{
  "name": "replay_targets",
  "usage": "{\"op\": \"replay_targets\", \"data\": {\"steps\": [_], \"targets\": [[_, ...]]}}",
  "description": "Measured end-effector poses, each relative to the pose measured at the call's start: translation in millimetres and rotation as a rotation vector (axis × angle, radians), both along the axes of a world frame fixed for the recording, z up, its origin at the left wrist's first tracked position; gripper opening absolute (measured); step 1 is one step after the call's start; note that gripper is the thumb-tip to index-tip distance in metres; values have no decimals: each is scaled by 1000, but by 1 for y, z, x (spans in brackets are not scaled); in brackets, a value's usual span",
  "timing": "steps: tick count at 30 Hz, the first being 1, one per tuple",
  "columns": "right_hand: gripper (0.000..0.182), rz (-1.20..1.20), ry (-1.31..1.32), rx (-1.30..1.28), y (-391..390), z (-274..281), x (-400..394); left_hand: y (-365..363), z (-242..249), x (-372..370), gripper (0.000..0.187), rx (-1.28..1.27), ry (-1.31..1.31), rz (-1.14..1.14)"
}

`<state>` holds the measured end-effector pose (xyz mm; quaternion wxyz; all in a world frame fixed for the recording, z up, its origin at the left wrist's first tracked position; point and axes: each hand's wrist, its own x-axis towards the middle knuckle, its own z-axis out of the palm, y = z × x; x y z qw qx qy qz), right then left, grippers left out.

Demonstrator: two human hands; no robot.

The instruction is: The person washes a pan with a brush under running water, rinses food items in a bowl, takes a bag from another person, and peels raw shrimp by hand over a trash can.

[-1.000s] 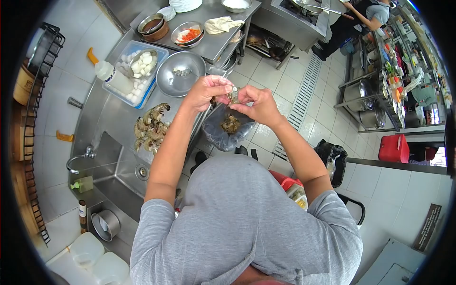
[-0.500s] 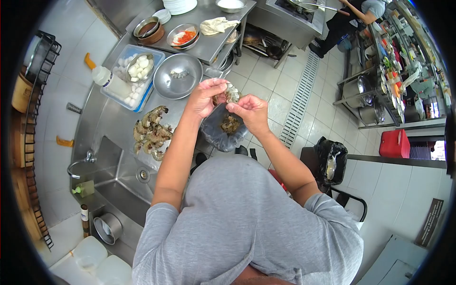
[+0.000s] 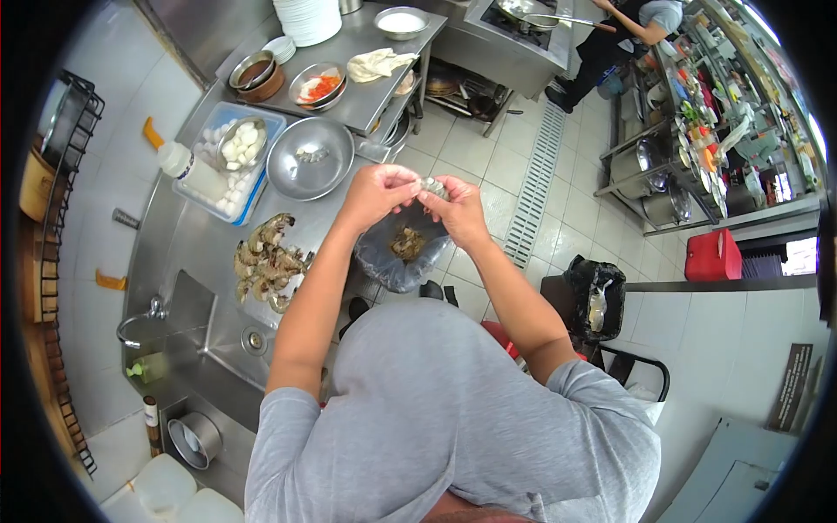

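Between my two hands is a small greyish shrimp [image 3: 432,186], held above a bin lined with a clear plastic bag [image 3: 384,266]. My left hand [image 3: 377,195] pinches one end of it, and my right hand [image 3: 457,212] grips the other end with thumb and fingers. Brown shells [image 3: 407,245] lie inside the bin. To the left, a pile of unpeeled shrimp [image 3: 268,261] rests on the steel counter. Behind the pile stands a metal bowl [image 3: 293,179] with a little pale shrimp meat [image 3: 312,154] in it.
A blue-rimmed plastic tub [image 3: 253,205] holds white pieces and a bowl. The sink [image 3: 228,327] lies at left. Plates [image 3: 307,22] and a cloth [image 3: 377,64] sit on the back table. Another person [image 3: 623,44] stands by the stove. A black-bagged bin [image 3: 615,301] is at right.
Both hands stay together over the bin, and less brown shell shows around the shrimp. The whole view has shifted slightly. The other person remains by the stove.
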<state>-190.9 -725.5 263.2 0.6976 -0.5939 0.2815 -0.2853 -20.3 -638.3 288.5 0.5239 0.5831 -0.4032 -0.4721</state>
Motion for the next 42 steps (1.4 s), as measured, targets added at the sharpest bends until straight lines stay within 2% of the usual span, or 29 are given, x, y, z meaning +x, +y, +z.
{"op": "replay_targets", "data": {"steps": [2,3,5,6,7,8,9,10,12,13,15,18,21,23,25,26,27,28,30,36,39,42], "targets": [[19,33,-41,74,0,3,-2,6,10,5,23,83,-79,-58],[19,53,-49,101,-1,5,-3,11,19,2,12,95,-119,-37],[26,80,-56,147,1,11,-6,19,26,8,21,123,-328,-167],[30,94,63,91,1,15,-8,14,32,9,28,112,-434,-255],[34,80,185,27,0,19,-9,17,38,3,43,49,-527,-247],[30,-41,110,-632,-8,-12,-4,14,33,5,41,27,-544,-278],[34,-36,34,-618,-9,-15,-2,15,31,5,36,153,-344,-270],[34,72,104,-244,-5,13,-10,14,20,12,25,182,-161,-304],[34,192,75,-127,-5,18,-14,21,8,13,12,228,14,-291],[33,225,102,-184,-5,15,-17,24,8,12,10,262,72,-275],[31,321,172,-288,-8,10,-21,27,0,14,10,283,82,-310],[35,408,261,-214,-9,17,-28,24,-10,20,10,299,59,-330],[40,283,305,-533,-11,-18,-23,22,-15,23,8,251,2,-349],[32,135,-7,-886,-16,-43,-15,20,-16,27,10,153,-7,-399],[31,228,301,-207,-2,0,-20,20,-11,28,11,169,47,-362],[27,185,365,-286,-2,-7,-15,20,-12,30,10,166,41,-358],[25,141,379,-470,-1,-13,-10,21,-6,28,10,196,11,-314],[23,125,439,-511,0,-22,-4,18,-3,26,11,211,-24,-285],[19,22,435,-756,1,-50,6,18,-6,25,11,226,25,-245],[20,64,575,-621,0,-87,7,24,-2,41,12,218,-12,-213],[32,213,672,-608,-9,-87,3,24,-6,46,11,221,-13,-220],[55,293,608,-744,-15,-83,-3,28,-8,49,10,237,-59,-232]]}}
